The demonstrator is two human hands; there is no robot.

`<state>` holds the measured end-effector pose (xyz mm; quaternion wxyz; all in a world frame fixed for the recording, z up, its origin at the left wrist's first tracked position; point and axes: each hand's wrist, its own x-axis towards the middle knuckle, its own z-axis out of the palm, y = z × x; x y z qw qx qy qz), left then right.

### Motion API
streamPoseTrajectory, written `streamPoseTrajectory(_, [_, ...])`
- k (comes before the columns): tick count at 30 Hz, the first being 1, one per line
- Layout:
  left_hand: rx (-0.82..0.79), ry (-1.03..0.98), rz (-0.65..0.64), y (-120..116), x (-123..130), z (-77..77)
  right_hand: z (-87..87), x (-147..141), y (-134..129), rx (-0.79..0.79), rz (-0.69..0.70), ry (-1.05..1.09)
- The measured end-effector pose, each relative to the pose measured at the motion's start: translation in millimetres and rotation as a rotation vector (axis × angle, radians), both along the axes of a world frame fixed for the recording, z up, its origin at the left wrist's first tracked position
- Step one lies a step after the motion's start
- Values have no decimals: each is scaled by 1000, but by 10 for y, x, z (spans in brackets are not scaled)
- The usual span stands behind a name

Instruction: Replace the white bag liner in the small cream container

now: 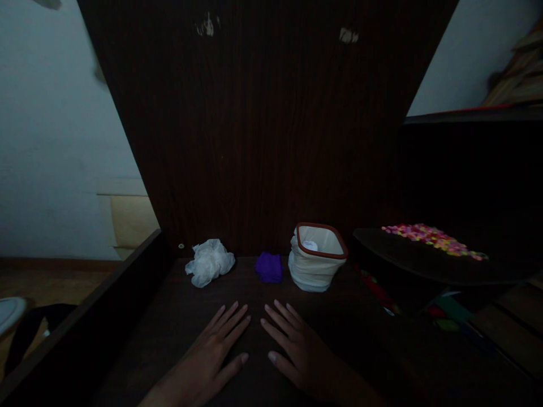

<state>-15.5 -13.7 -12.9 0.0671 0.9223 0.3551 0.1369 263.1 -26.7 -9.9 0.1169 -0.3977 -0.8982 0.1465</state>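
Observation:
My left hand (218, 347) lies flat on the dark wooden surface (254, 305), fingers spread, holding nothing. Beside it, my right hand (292, 345) rests palm down with its fingers apart, also holding nothing. Beyond my left fingertips sits a crumpled white plastic bag (210, 262). A folded purple cloth (268, 267) lies in the middle, past both hands. To the right of the cloth stands a small bin (316, 271) with a reddish-brown rim and a pale liner. Something white (310, 245) shows inside the bin.
A tall dark wooden panel (271, 141) rises behind the objects. A raised side board (85, 311) runs along the left. On the right, a dark rounded shelf (424, 265) carries a strip of pink and yellow pieces (435, 238), with colourful items below it.

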Motion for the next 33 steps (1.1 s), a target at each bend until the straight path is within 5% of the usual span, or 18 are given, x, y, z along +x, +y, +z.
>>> streamPoseTrajectory(21, [-58, -20, 4, 5, 9, 24, -29, 19, 31, 85, 11, 10])
streamPoseTrajectory(26, [-68, -26, -1, -2, 16, 31, 132, 26, 182, 401, -72, 37])
streamPoseTrajectory(33, [-146, 2, 16, -1, 29, 55, 621, 293, 533, 872, -351, 217])
